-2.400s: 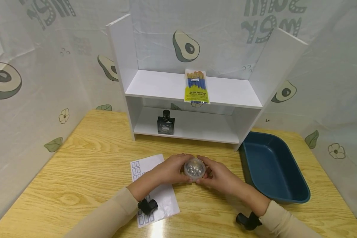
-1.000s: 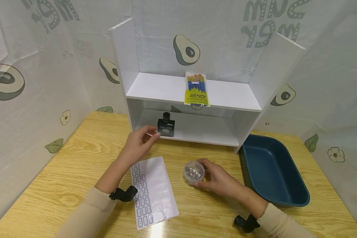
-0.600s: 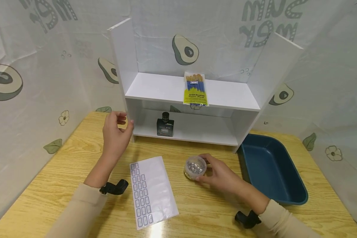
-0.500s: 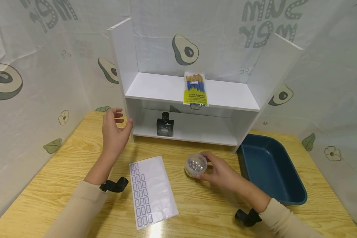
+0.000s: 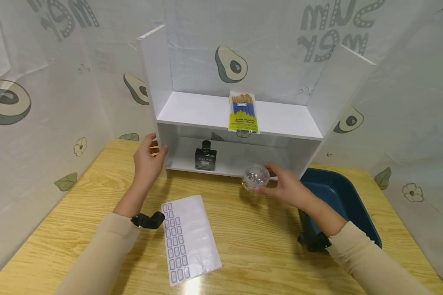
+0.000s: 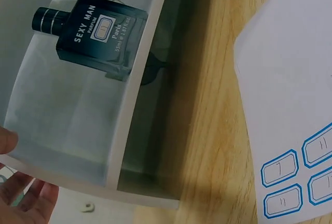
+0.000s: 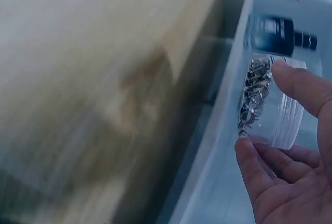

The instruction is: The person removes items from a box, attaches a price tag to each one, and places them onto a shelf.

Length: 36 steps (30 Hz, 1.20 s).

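My right hand (image 5: 289,188) holds a small clear round jar (image 5: 256,178), thumb on one side and fingers on the other. Small silver metal pieces show through its wall in the right wrist view. The jar is raised off the table, overlapping the front edge of the lower board of a white shelf unit (image 5: 199,110). My left hand (image 5: 149,162) grips the unit's left side panel; in the left wrist view the thumb is inside and the fingers (image 6: 36,198) outside. A dark perfume bottle (image 5: 205,159) labelled "Sexy Man" stands on the lower board.
A pack of artist brushes (image 5: 243,112) rests on the upper board. A sheet of numbered stickers (image 5: 197,241) lies on the wooden table (image 5: 258,254). Beside the unit, at right, sits a dark blue bin (image 5: 354,198), partly behind my right forearm. A printed curtain hangs behind.
Both hands were on the jar; the left let go, passed the bottle and took the unit's left side. The right has lifted the jar forward to the lower board.
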Motion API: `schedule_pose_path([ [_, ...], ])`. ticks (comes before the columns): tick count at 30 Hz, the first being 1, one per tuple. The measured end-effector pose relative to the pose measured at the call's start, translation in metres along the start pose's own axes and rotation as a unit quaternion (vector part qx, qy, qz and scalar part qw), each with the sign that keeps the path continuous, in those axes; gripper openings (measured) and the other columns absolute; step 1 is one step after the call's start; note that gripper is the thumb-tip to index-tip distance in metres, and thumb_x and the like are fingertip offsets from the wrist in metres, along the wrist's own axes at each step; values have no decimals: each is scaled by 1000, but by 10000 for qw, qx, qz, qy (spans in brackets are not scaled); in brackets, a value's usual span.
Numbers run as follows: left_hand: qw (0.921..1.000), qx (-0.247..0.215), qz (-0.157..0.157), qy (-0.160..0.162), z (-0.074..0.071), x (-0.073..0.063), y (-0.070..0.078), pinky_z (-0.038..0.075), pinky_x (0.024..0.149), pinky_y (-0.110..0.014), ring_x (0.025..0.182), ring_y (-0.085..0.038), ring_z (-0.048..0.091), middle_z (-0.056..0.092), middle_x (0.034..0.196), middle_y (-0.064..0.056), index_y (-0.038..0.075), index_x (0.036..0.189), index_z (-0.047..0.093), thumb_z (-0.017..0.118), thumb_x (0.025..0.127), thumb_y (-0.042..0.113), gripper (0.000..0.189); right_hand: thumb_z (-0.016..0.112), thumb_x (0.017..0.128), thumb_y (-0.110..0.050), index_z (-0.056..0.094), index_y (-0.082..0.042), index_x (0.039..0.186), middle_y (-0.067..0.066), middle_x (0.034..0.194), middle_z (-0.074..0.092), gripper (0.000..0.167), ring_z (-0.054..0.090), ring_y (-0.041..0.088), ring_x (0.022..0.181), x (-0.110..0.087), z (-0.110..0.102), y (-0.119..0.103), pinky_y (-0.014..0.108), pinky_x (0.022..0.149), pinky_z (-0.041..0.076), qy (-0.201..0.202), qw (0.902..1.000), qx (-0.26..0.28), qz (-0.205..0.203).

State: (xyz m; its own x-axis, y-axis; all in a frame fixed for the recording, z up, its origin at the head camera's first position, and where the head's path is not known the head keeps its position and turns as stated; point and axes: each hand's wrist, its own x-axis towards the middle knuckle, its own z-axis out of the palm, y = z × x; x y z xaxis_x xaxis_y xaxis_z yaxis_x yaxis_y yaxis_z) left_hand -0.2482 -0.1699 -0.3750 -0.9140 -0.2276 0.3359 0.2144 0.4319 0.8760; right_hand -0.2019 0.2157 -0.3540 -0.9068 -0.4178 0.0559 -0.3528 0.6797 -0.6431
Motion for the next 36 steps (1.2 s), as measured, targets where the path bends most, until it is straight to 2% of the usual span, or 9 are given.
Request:
schedule_pose_path([
  [7,9993,152,203,259,3,1,-3,58,98,-59,117,-47,68,67,131,-29,2,141,60,62,103,9,39,77,96,-26,38,5,155,30,147,53,77,58,50,134,17,-18,11,60,107,53,36,9998,-167,90],
  [12,9978,252,325,511,3,0,-7,59,95,-59,111,-47,71,71,126,-29,1,138,66,63,102,7,37,74,99,-27,34,7,158,34,153,47,79,54,52,136,26,-23,20,61,107,52,-34,9987,-429,261],
  [16,9965,365,557,506,5,-1,-10,61,92,-58,105,-47,73,73,122,-30,-1,137,66,63,102,6,36,73,100,-28,33,8,158,35,155,45,79,53,52,136,32,-23,27,60,106,53,-39,9977,-570,367],
  [21,9948,435,744,547,7,0,-11,62,89,-58,102,-47,74,74,118,-30,-1,135,67,63,102,5,34,72,100,-28,32,5,160,33,159,40,80,49,52,141,38,-22,33,58,109,52,-139,9984,-380,398],
  [36,9947,433,786,498,6,1,-12,62,90,-56,103,-46,75,73,122,-29,-2,136,66,63,102,3,35,68,103,-27,21,3,164,33,167,27,83,45,52,145,53,-16,34,58,113,49,-528,9975,-187,434],
])
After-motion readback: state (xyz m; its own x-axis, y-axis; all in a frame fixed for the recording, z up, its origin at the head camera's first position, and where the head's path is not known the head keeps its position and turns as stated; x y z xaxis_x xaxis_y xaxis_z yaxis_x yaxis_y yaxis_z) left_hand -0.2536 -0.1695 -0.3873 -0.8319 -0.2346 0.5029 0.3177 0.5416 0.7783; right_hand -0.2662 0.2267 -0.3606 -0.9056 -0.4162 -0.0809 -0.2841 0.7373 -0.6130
